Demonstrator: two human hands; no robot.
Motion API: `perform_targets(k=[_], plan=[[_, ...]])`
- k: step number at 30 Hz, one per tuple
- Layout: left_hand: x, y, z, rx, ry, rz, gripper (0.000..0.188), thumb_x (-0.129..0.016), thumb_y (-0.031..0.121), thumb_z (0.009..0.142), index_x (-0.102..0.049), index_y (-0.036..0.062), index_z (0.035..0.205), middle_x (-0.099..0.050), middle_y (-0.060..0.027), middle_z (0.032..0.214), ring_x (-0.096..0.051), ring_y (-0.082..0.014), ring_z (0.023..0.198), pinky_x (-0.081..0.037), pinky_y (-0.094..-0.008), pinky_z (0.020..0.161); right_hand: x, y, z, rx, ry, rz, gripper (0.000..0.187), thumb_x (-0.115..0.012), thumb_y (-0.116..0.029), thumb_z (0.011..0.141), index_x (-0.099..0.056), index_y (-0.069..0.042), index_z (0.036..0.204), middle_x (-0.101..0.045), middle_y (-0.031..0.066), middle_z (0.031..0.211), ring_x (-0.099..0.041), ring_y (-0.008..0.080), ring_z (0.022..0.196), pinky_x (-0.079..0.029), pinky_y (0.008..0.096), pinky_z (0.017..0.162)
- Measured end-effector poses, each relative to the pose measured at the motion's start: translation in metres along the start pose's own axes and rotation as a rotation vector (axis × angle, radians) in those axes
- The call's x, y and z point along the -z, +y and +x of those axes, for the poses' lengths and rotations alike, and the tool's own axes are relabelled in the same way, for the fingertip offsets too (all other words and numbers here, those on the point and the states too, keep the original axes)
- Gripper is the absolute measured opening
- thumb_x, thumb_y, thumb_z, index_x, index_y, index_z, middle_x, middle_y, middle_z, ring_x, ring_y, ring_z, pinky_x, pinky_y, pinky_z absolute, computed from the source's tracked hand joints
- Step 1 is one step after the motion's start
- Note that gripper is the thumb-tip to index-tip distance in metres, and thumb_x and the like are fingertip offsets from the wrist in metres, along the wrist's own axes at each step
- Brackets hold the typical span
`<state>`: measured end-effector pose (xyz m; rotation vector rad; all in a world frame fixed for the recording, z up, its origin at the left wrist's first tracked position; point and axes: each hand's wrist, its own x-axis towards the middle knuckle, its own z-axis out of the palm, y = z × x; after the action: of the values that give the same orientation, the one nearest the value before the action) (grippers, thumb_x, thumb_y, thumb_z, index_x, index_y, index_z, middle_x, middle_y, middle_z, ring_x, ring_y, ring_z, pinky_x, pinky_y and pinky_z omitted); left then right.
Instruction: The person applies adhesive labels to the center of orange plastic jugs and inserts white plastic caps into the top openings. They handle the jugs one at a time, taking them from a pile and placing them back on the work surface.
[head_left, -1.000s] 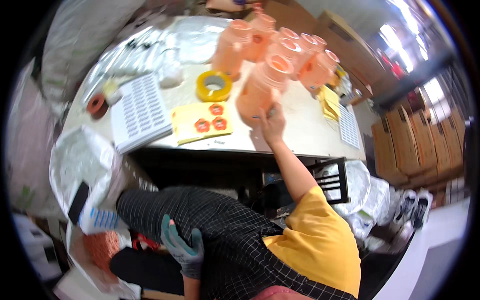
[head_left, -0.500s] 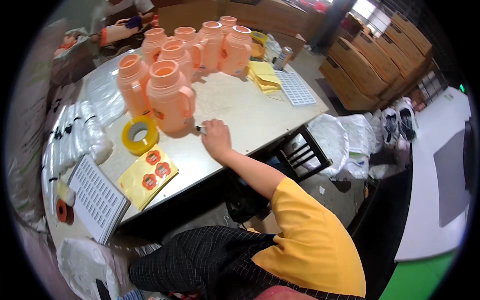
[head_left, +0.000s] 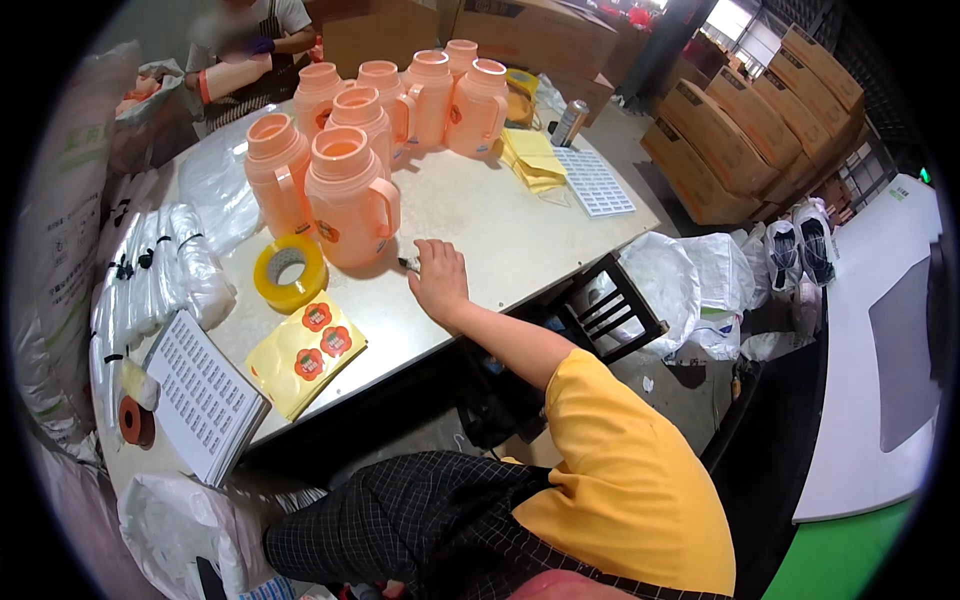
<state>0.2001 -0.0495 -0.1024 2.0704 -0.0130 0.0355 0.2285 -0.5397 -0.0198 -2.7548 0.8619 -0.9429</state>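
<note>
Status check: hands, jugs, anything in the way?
Right hand on table, pinching small dark item, beside nearest orange jug. Left hand out of view. Tape roll close by.

top: yellow short-sleeved shirt [head_left: 620,470], plain, sleeve ends above elbow
legs: black trousers [head_left: 400,520] with thin white grid check
right hand [head_left: 440,280]: bare, no glove

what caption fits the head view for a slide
Right hand rests on a grey table beside an orange jug, near a yellow tape roll and sticker sheets.
</note>
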Motion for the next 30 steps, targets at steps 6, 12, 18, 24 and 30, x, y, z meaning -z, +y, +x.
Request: perform_targets(k=[6, 12, 18, 24, 30], plan=[[-0.008, -0.014, 0.003, 0.195, -0.062, -0.207, 0.051, -0.062, 0.013, 0.103, -0.05, 0.0004, 0.152, -0.057, -0.02, 0.148, -0.057, -0.0321, 0.134, -0.048, -0.0442, 0.112, -0.002, -0.01, 0.002, 0.02, 0.019, -0.064, 0.062, -0.081, -0.034, 0.085, -0.053, -0.006, 0.133, -0.059, 0.0109, 0.122, -0.056, 0.0291, 0.116, -0.046, 0.0433, 0.099], [-0.004, -0.027, 0.004, 0.291, -0.079, -0.308, 0.051, -0.062, 0.013, 0.104, -0.05, 0.0002, 0.151, -0.058, -0.0196, 0.147, -0.058, -0.0317, 0.133, -0.048, -0.0438, 0.111, 0.001, -0.016, -0.001, -0.039, -0.05, -0.049, 0.059, -0.08, -0.037, 0.088, -0.054, -0.006, 0.131, -0.059, 0.0116, 0.123, -0.056, 0.0289, 0.117, -0.045, 0.0431, 0.101], [0.004, -0.042, -0.007, 0.362, -0.065, -0.391, 0.05, -0.062, 0.013, 0.104, -0.051, 0.0001, 0.151, -0.059, -0.0192, 0.146, -0.059, -0.0313, 0.132, -0.049, -0.0435, 0.111, 0.005, -0.003, -0.006, -0.06, -0.07, -0.085, 0.06, -0.077, -0.04, 0.09, -0.053, -0.006, 0.133, -0.058, 0.0113, 0.124, -0.055, 0.0288, 0.118, -0.045, 0.0426, 0.102], [0.016, -0.065, -0.019, 0.42, 0.006, -0.525, 0.049, -0.062, 0.013, 0.104, -0.051, -0.0001, 0.15, -0.06, -0.0188, 0.146, -0.059, -0.0309, 0.131, -0.05, -0.0432, 0.11, 0.009, 0.008, 0.014, -0.068, -0.017, 0.042, 0.058, -0.077, -0.037, 0.091, -0.055, -0.005, 0.133, -0.059, 0.0138, 0.128, -0.054, 0.0333, 0.122, -0.044, 0.0477, 0.103], [0.125, -0.122, -0.14, 0.395, 0.36, -0.765, 0.049, -0.062, 0.013, 0.104, -0.052, -0.0003, 0.15, -0.06, -0.0184, 0.145, -0.06, -0.0305, 0.131, -0.051, -0.0429, 0.109, -0.044, -0.095, -0.02, 0.149, 0.129, 0.534, 0.055, -0.075, -0.019, 0.092, -0.05, -0.005, 0.139, -0.051, 0.0159, 0.137, -0.044, 0.0367, 0.133, -0.035, 0.0495, 0.116]])
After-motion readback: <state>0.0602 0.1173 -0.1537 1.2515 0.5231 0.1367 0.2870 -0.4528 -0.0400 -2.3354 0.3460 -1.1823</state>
